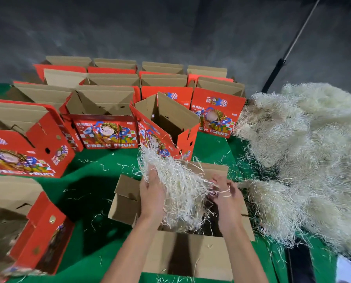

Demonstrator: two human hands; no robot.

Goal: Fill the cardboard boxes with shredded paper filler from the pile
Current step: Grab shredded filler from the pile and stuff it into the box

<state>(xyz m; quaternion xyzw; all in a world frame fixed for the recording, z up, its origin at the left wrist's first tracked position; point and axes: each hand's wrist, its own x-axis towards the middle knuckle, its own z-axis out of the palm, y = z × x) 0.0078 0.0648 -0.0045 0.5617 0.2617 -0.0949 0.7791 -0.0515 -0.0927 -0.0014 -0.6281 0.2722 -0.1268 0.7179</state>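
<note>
Nearest the camera stands an open cardboard box (191,256), its flaps spread outward on the green-covered table (92,201). Both forearms reach over it. Of the two hands, the left hand (151,193) presses flat, fingers nearly straight, against the side of a clump of shredded paper filler (176,186) held above the box opening. The right hand (224,194) has its fingers curled, with several strands of the filler caught between them on the clump's other side. Some filler already lies inside the box.

Right of the box, touching its flap, the large pale pile of shredded paper (301,152) sprawls across the table edge. Beyond and to the left, rows of open red fruit boxes (107,129) stand with flaps up, one tilted box (166,127) just behind the clump. Loose strands are scattered on the green cloth.
</note>
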